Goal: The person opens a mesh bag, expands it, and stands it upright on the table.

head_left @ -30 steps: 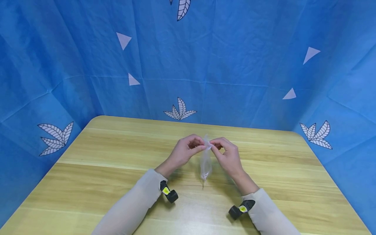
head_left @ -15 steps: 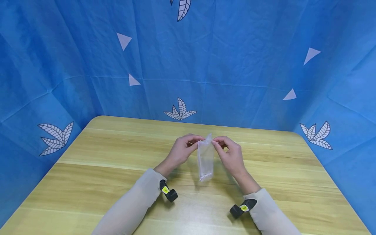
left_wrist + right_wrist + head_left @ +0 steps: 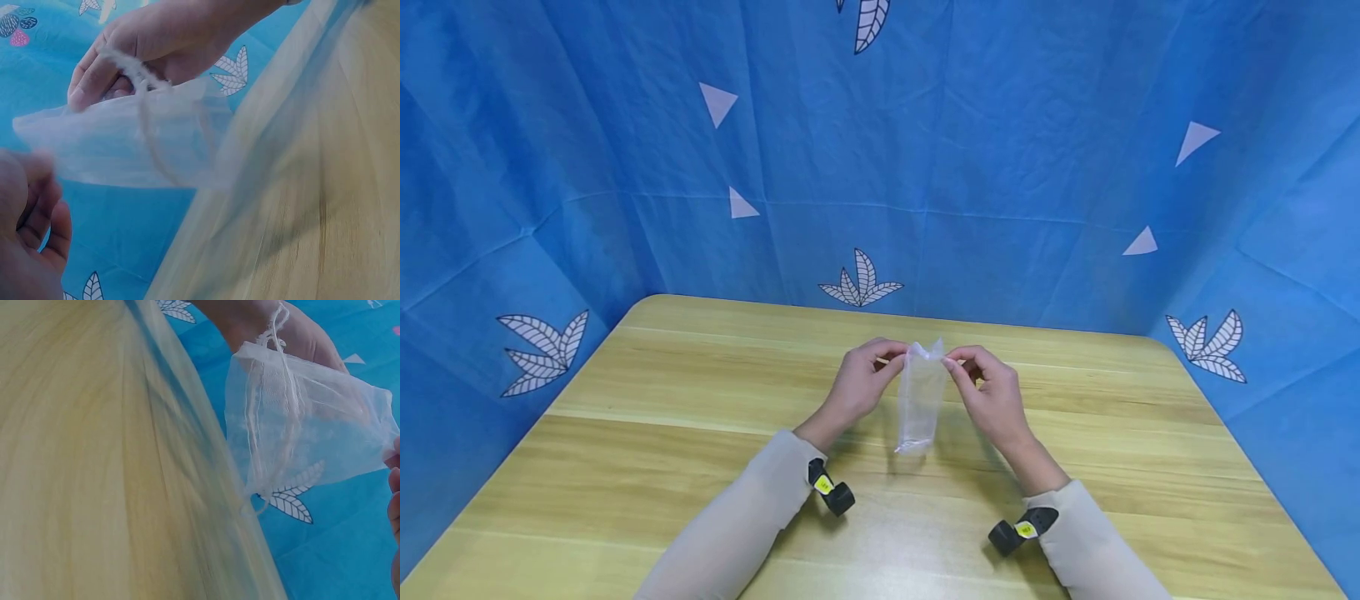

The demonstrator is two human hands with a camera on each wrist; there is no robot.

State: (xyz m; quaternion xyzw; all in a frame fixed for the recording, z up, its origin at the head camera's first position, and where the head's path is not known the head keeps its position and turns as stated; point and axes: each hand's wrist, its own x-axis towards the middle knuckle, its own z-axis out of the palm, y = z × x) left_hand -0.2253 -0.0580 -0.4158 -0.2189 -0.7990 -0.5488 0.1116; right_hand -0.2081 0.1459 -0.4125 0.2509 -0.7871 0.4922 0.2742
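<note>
Hanging above the wooden table (image 3: 662,392), a sheer mesh pouch (image 3: 919,398) is held up. Its top corners are pinched by the left hand (image 3: 859,385) and right hand (image 3: 992,398).

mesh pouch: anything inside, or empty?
Empty, as far as shows. The sheer drawstring pouch hangs flat between the left hand and right hand, which pinch its top; only backdrop shows through the mesh.
</note>
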